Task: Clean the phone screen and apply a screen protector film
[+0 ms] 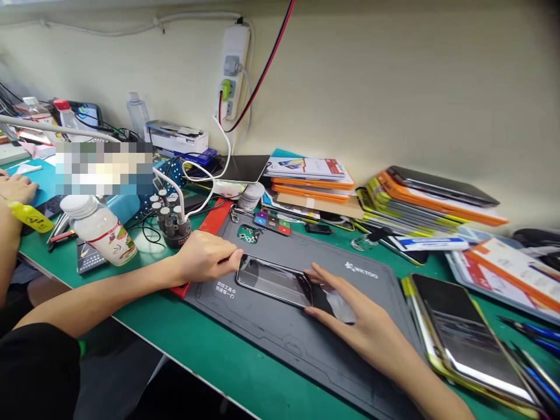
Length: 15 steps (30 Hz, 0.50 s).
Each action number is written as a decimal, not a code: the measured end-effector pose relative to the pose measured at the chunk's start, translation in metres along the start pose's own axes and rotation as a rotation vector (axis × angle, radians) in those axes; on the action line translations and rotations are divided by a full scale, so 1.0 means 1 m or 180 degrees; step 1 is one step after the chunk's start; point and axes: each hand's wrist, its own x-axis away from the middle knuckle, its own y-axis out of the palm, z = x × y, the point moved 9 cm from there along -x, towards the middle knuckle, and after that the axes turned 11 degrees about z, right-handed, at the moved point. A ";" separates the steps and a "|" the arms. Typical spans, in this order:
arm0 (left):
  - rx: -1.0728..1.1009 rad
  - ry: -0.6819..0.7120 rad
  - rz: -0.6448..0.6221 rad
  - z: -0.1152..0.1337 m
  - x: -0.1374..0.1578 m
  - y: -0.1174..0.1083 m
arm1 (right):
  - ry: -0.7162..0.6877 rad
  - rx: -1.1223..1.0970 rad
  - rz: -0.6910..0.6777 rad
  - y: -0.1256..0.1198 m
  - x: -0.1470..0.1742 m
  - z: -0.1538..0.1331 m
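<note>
A black smartphone (275, 282) lies glossy face up on a grey work mat (280, 326). My left hand (205, 256) is closed at the phone's left end, with thumb and fingertip pressed together at its upper corner; whatever may be between them is hidden. Around the phone's right end, the thumb and fingers of my right hand (345, 300) grip its two long edges. Under my right palm lies a dark, partly clear piece (339, 303), which I cannot identify. Small metal parts (247, 235) sit in the mat's cut-out behind the phone.
A milk-white-capped bottle (102, 233) and a round screwdriver stand (175, 227) are at left. Phones (468, 326) are stacked at right beside pliers (534, 332). Orange-edged boxes (312, 181) line the wall. Another person's hand (17, 188) rests at far left.
</note>
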 end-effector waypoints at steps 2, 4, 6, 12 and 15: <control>-0.0024 0.0017 0.0004 0.001 -0.001 0.000 | 0.0019 -0.0012 -0.0009 0.000 0.000 0.000; -0.0041 0.0019 0.0034 0.001 -0.002 -0.002 | 0.0060 -0.0002 -0.0016 0.001 0.001 0.000; -0.0031 0.0006 0.0057 0.001 -0.003 -0.003 | 0.0093 0.0016 -0.0029 0.001 0.001 0.001; 0.0041 0.0042 0.0033 0.004 -0.005 -0.003 | 0.0104 0.0036 -0.0066 0.002 0.002 0.003; 0.0049 0.0038 0.0021 0.003 -0.005 -0.002 | 0.0106 0.0040 -0.0091 0.002 0.002 0.003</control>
